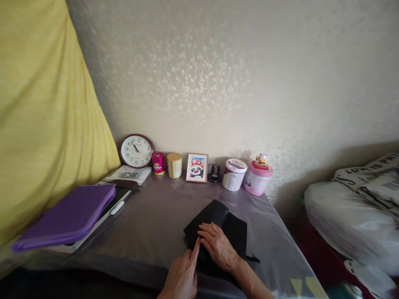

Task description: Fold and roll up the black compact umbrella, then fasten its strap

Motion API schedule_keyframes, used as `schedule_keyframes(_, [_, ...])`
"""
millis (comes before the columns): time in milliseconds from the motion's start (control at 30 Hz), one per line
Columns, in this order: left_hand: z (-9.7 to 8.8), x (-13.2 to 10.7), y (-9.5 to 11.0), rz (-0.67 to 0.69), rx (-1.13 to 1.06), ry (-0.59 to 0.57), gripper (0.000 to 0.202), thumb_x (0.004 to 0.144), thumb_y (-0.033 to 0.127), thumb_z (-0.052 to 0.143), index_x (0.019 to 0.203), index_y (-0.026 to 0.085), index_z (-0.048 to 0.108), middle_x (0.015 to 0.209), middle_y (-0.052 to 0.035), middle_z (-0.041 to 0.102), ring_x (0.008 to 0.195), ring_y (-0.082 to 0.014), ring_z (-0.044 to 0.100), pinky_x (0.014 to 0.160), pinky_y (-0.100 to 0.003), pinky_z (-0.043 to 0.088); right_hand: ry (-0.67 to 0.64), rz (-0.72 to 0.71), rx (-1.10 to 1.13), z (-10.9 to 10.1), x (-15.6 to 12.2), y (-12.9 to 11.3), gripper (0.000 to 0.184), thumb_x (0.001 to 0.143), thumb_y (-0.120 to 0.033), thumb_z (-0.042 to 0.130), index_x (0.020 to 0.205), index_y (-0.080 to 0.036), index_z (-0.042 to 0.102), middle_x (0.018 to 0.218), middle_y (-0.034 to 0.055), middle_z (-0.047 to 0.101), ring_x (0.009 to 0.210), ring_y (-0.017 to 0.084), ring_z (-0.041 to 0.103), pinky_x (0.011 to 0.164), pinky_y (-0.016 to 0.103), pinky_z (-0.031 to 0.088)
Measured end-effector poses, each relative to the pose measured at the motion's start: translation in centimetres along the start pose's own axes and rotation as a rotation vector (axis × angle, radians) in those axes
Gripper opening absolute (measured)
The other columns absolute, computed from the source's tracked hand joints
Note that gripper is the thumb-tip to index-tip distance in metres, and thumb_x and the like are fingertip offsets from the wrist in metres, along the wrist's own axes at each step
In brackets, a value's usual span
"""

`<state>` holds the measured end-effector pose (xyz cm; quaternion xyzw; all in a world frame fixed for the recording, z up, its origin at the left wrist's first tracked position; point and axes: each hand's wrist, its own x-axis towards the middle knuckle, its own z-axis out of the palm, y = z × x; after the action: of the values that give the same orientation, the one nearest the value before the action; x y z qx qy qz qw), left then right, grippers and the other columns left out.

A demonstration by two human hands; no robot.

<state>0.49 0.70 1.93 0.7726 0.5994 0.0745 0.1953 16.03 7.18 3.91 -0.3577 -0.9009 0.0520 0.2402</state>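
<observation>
A black folded cloth (229, 224) lies on the grey table top (156, 220) near the front. My right hand (218, 246) rests flat on the cloth, fingers stretched out and pointing left. My left hand (183, 274) comes up from the bottom edge with its index finger extended, touching the left edge of the cloth beside the right fingertips; its other fingers are curled in. A thin black strap (252, 258) sticks out from the cloth at the right.
Along the wall stand a round clock (136, 150), a pink can (158, 163), a yellow jar (174, 165), a framed picture (197, 167), a white tub (234, 174) and a pink tub (258, 177). A purple case (70, 216) lies left. A yellow curtain (40, 116) hangs left; bedding (352, 220) is right.
</observation>
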Motion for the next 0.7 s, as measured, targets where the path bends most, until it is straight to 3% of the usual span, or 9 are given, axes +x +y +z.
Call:
schedule_keyframes(333, [0.6, 0.4, 0.0, -0.056, 0.014, -0.017, 0.081, 0.067, 0.005, 0.039, 0.139, 0.014, 0.003, 0.114, -0.0108, 0.053, 0.095, -0.0197, 0.053, 0.082, -0.029, 0.040, -0.048, 0.022, -0.097, 0.9, 3.3, 5.0, 0.029, 0.091, -0.031, 0.036, 0.102, -0.024, 0.061, 0.110, 0.0022, 0.061, 0.115, 0.016, 0.043, 0.103, 0.038, 0.022])
schedule_keyframes(500, [0.7, 0.5, 0.1, -0.093, 0.015, -0.021, 0.079, 0.069, 0.007, 0.038, 0.139, 0.017, 0.003, 0.113, -0.0104, 0.053, 0.095, -0.0205, 0.053, 0.080, -0.031, 0.041, -0.110, 0.066, -0.170, 0.6, 4.8, 7.4, 0.029, 0.091, -0.029, 0.035, 0.092, -0.024, 0.064, 0.099, 0.0011, 0.065, 0.111, 0.017, 0.045, 0.100, 0.038, 0.021])
schedule_keyframes(700, [0.5, 0.4, -0.1, -0.142, -0.116, -0.038, 0.074, 0.076, 0.019, 0.038, 0.139, 0.023, -0.001, 0.117, -0.0086, 0.053, 0.092, -0.0181, 0.057, 0.077, -0.027, 0.041, -0.148, 0.250, -0.255, 0.0, 5.5, 8.9, 0.035, 0.092, -0.030, 0.030, 0.085, -0.021, 0.063, 0.093, 0.0033, 0.065, 0.098, 0.015, 0.051, 0.090, 0.031, 0.031])
